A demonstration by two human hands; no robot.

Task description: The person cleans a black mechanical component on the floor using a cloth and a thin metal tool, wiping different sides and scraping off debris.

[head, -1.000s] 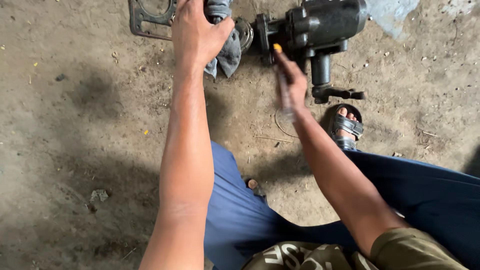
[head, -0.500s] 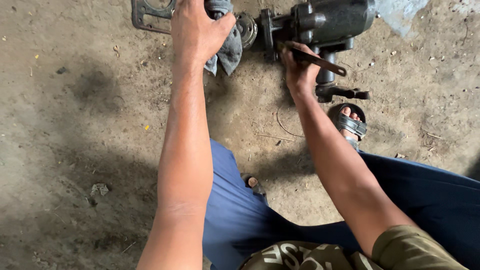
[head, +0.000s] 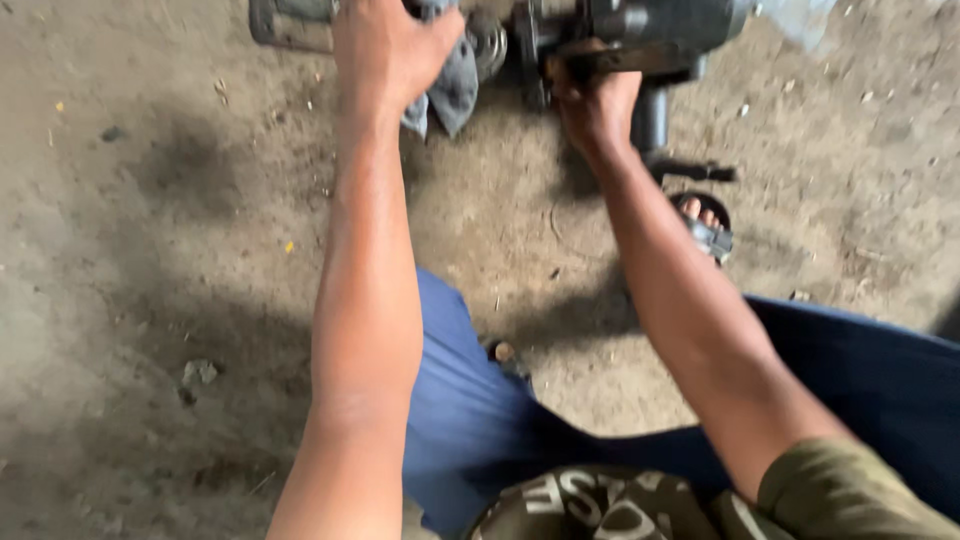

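Note:
A dark cast-metal gearbox-like machine part (head: pixel 650 25) lies on the dirt floor at the top of the view, with a shaft and lever arm (head: pixel 690 168) sticking down from it. My left hand (head: pixel 385 50) grips a grey rag (head: pixel 450 85) wrapped round the part's left end. My right hand (head: pixel 598 105) holds a rusty flat tool (head: pixel 625 60) against the underside of the housing. The frame is blurred.
A flat metal gasket or plate (head: pixel 285 22) lies at the top left. My blue trouser legs (head: pixel 470 400) fill the lower middle, and my sandalled foot (head: pixel 705 230) sits right of my right forearm. Small pebbles and twigs dot the dirt floor (head: pixel 150 250).
My right hand swung the tool from pointing down, up and across to lie against the housing. The view shifted slightly, and my left hand kept its grip on the rag.

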